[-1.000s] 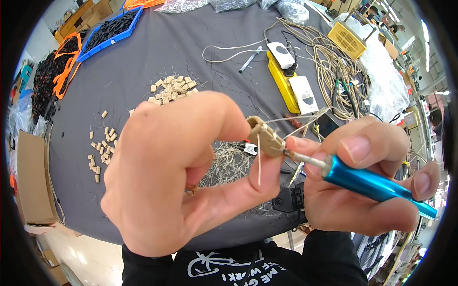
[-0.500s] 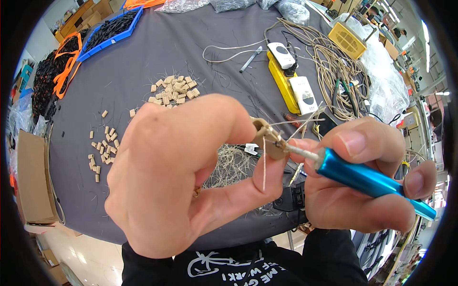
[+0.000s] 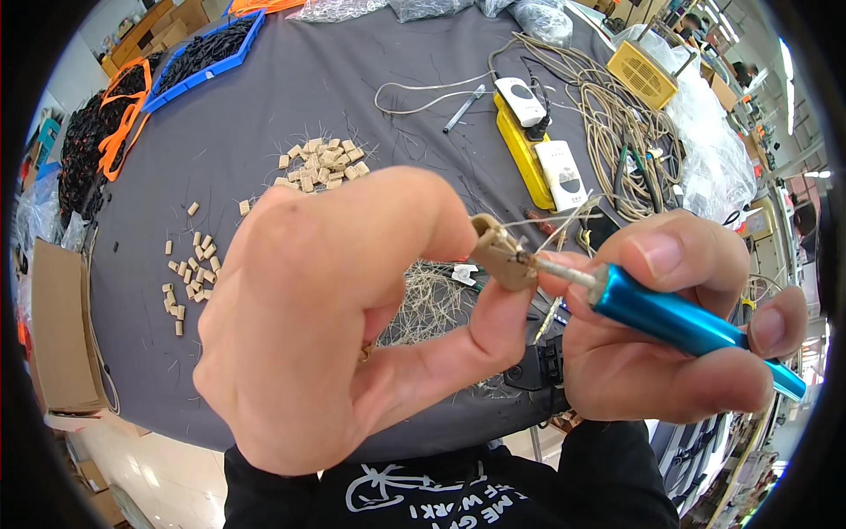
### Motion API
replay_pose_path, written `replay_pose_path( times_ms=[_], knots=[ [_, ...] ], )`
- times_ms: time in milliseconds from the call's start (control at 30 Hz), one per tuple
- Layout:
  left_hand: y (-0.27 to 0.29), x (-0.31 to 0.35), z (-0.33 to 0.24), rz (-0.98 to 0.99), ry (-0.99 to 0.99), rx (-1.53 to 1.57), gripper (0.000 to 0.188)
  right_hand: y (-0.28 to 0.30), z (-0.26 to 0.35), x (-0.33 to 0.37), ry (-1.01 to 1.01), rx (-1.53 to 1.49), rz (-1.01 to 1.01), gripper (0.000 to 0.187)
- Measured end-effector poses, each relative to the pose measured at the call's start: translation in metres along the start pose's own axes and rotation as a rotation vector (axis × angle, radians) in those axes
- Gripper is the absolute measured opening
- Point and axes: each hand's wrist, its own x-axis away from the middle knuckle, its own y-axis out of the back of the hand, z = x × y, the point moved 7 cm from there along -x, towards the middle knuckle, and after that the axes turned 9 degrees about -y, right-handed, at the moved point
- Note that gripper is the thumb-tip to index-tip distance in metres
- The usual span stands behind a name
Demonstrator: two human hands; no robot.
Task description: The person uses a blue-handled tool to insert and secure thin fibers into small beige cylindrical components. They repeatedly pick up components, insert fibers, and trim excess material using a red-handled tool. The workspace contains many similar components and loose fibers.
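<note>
My left hand (image 3: 308, 309) is closed, pinching a small tan loop-shaped piece (image 3: 502, 256) between thumb and index finger. Pale thread ends stick out of the piece. In my right hand (image 3: 670, 326) is a pen-like tool (image 3: 665, 309) with a shiny blue handle and a thin pale shaft. Its dark tip meets the piece where the threads come out. Beyond my left hand lies a pile of small tan pieces (image 3: 322, 163) with fine threads, and several more loose pieces (image 3: 194, 273) lie to its left. Tangled pale threads (image 3: 432, 309) show below the held piece.
A yellow power strip (image 3: 522, 159) with white plugs, a pen (image 3: 464, 109) and coiled beige cable (image 3: 608, 123) lie at the right. Back left stands a blue tray (image 3: 204, 60) of black parts. A cardboard box (image 3: 62, 326) stands at the left edge.
The thread end that hung straight down from the tan piece no longer shows. The piece has tilted slightly, and the tool's tip stays against it. Both hands have barely shifted.
</note>
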Motion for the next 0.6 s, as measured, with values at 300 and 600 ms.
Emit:
replay_pose_path(
  times_ms=[300, 600],
  knots=[
    [-0.003, 0.005, 0.001, -0.058, 0.01, -0.001, 0.053, -0.001, 0.001, -0.002, 0.033, 0.06, 0.019, 0.029],
    [-0.003, 0.007, 0.019, -0.251, 0.337, 0.269, 0.047, 0.015, 0.006, -0.007, -0.06, 0.075, -0.162, 0.027]
  ],
)
